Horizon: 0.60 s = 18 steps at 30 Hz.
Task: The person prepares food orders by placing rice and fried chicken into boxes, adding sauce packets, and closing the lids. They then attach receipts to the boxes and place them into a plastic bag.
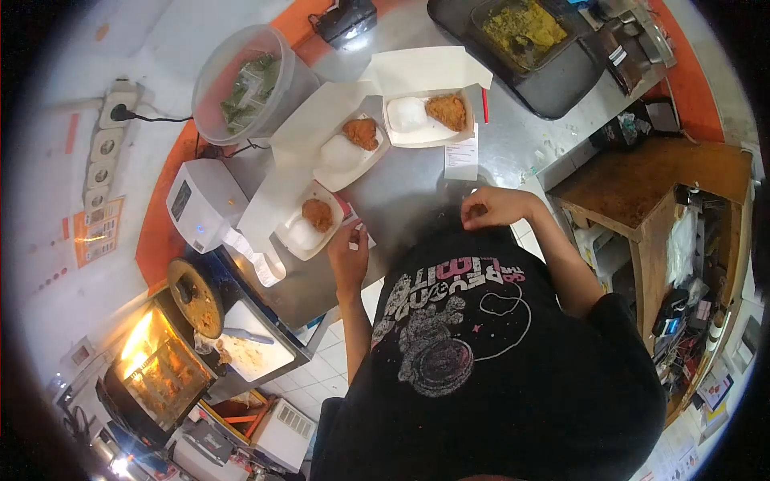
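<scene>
steel table [393,176]: the work sits at its left part, near the edge. sound handling would mean keeping each base flat, gripping outer walls only, and holding fingertips clear of the food.

black tray [553,104]: far side, bearing a vessel of yellow-green food [537,28].

clear tub [298,84]: round, far left; green contents [250,92], apparently bagged, kind not determined.

far box [417,142], middle box [353,171] and near box [298,250]: in a slanting row on the table, all open. each holds one white mound, judged to be rice, beside one fried piece, judged to be chicken.

left hand [350,252]: just beside the near box, fingers bent; whether it pinches anything cannot be told. right hand [491,208]: apart from the boxes, fingers curled toward the thumb; nothing seen held, inner grip hidden.

printed slip [461,163]: by the far box's near wall.
</scene>
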{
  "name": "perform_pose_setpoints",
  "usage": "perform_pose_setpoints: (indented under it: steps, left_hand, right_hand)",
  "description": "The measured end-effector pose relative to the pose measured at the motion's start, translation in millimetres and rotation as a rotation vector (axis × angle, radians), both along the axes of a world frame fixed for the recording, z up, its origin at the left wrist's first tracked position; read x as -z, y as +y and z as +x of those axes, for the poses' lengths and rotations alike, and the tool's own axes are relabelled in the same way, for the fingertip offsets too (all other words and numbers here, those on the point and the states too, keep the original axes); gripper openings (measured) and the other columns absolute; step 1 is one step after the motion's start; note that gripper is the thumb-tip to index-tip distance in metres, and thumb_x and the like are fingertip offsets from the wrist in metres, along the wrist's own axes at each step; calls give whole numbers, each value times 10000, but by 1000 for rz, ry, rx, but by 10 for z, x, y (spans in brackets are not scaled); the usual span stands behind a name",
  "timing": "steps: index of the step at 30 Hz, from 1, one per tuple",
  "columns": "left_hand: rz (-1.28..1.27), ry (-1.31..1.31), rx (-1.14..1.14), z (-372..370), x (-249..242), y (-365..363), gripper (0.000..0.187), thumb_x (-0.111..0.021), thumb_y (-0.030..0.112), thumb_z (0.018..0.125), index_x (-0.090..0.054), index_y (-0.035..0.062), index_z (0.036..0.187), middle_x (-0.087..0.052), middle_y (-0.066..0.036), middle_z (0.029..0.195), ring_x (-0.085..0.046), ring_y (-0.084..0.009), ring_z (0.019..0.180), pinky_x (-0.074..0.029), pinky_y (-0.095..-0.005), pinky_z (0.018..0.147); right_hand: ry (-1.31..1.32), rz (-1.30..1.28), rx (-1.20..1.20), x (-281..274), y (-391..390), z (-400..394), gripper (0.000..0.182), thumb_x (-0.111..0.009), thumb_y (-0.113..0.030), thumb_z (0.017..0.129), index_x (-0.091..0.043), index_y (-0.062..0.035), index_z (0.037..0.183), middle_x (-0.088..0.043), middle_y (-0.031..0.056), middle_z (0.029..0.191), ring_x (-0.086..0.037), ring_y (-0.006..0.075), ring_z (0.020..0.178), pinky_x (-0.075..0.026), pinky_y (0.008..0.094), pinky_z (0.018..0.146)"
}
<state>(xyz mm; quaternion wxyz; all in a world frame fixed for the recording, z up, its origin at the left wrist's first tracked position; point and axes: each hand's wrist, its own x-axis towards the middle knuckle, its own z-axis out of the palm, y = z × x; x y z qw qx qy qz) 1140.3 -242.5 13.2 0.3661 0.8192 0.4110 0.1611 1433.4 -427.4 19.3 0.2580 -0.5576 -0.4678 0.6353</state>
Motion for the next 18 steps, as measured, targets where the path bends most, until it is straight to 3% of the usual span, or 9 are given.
perform_pose_setpoints:
  steps: [2,4,6,8,9,11,15,18]
  left_hand:
    - [-4,-6,27,19,56,-19,173,-670,96,869,-686,18,1023,-649,-94,748,-615,-170,643,-485,-306,630]
    - [-8,-5,49,72,21,-47,179,-646,101,884,-678,22,1042,-655,-111,783,-622,-173,658,-490,-311,631]
    - [-107,49,92,211,-87,-105,190,-642,112,884,-675,21,1048,-664,-123,857,-647,-238,752,-506,-347,704]
    - [-115,35,214,310,136,-133,210,-644,113,876,-668,23,1063,-662,-131,921,-643,-272,826,-503,-373,747]
    - [-128,19,341,423,162,-149,230,-646,114,867,-662,24,1079,-660,-138,984,-639,-306,900,-501,-398,790]
    - [-93,47,531,684,126,-198,293,-642,124,857,-639,33,1135,-611,-155,1159,-577,-342,1089,-469,-417,909]
    - [-10,10,704,1158,336,-346,348,-614,103,873,-607,65,1219,-526,-138,1314,-512,-323,1214,-434,-390,1009]
    - [55,97,841,1345,633,-433,388,-591,95,864,-590,88,1253,-465,-130,1400,-422,-323,1324,-355,-434,1101]
  right_hand:
    - [-33,-5,27,22,-7,140,242,-660,-232,889,-670,-2,961,-676,84,830,-635,158,757,-515,334,695]
    - [-120,-249,291,84,10,373,247,-670,-237,870,-677,-3,948,-690,83,858,-645,156,748,-525,323,705]
    - [-277,-47,329,438,-36,701,241,-677,-227,870,-658,3,938,-673,72,777,-628,129,595,-522,318,568]
    - [-620,-95,401,451,95,935,265,-681,-231,840,-648,5,956,-692,140,811,-688,235,693,-545,356,628]
    - [-618,-94,401,559,161,1010,265,-681,-231,840,-648,5,956,-692,140,811,-688,235,693,-545,356,628]
    - [-986,22,791,798,324,1046,320,-659,-224,812,-634,-11,1049,-681,231,998,-658,415,876,-525,468,828]
    - [-1058,-29,874,966,547,994,335,-672,-206,799,-621,4,1055,-682,246,926,-644,440,922,-522,495,810]
    - [-1015,-140,929,1053,504,981,318,-677,-191,785,-618,15,1020,-675,262,940,-640,455,919,-515,510,830]
